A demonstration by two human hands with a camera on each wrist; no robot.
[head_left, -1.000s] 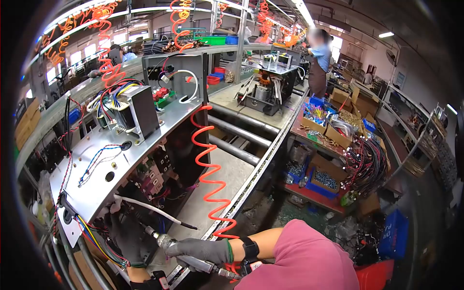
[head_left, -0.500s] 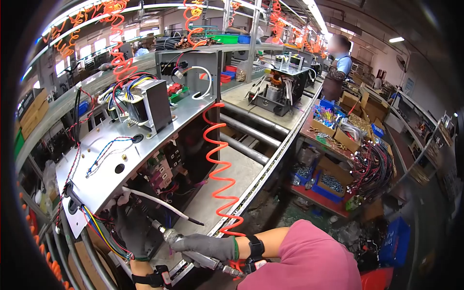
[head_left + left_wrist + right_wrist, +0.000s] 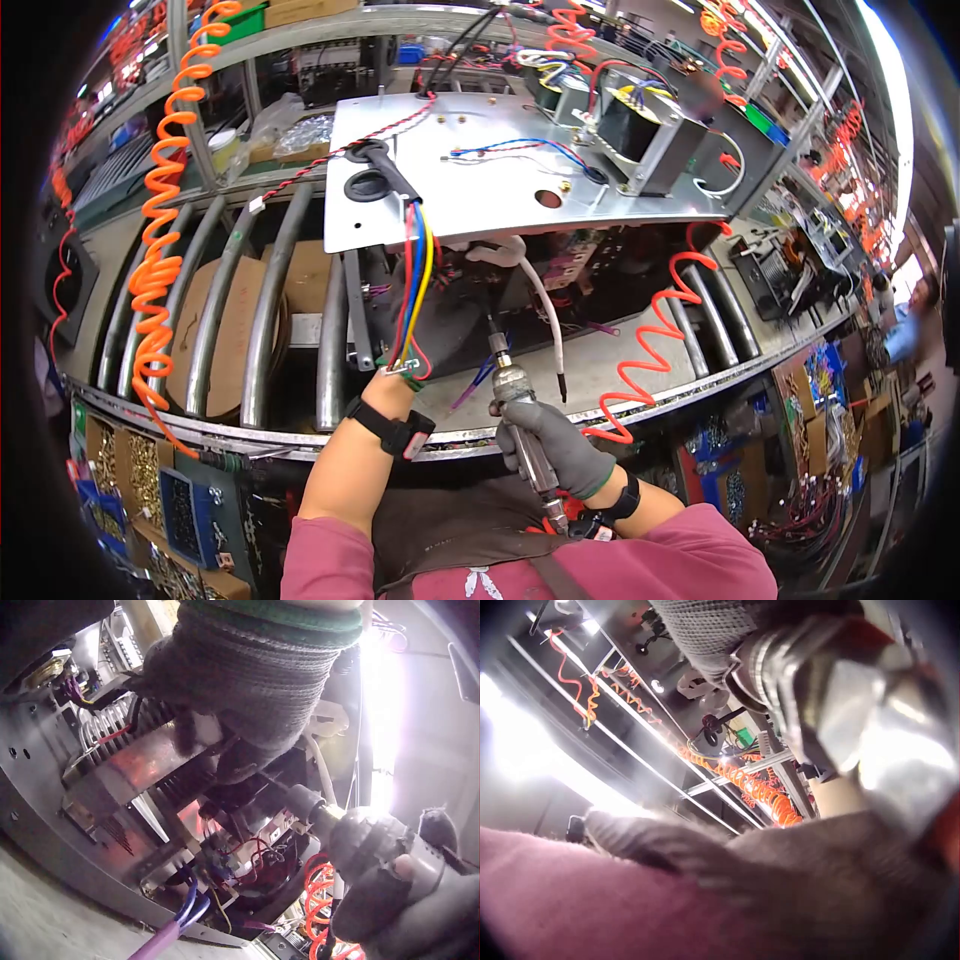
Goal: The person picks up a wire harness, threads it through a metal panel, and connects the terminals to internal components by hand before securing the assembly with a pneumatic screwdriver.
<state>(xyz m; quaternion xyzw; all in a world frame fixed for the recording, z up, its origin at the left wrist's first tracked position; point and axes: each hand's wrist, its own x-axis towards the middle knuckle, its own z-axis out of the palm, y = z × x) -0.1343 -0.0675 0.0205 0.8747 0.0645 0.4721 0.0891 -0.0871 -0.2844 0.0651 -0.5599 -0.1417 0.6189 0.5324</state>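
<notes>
A metal plate [image 3: 450, 190] tops an open machine housing with a transformer [image 3: 632, 125] on it. Beneath its front edge, the gloved left hand [image 3: 430, 320] reaches among dark parts. In the left wrist view the left hand [image 3: 247, 690] has its fingers beside the thin bit of a power driver [image 3: 306, 804]; whether they pinch anything is unclear. The gloved right hand [image 3: 565, 445] grips the driver [image 3: 514, 385], its bit pointing into the housing. Red, blue and yellow wires [image 3: 418, 285] hang over the left wrist. A white cable [image 3: 545, 300] droops by the bit.
Steel rollers [image 3: 270, 310] lie left of the housing. Orange coiled hoses [image 3: 160, 240] hang at left, with another [image 3: 655, 345] at right. Screw bins [image 3: 185, 510] stand low at left; a second machine [image 3: 795, 265] sits on the line at right.
The head view has swung left, so the housing now appears near the middle and the rollers and bins at left show. The right hand still grips the driver; the left remains under the plate.
</notes>
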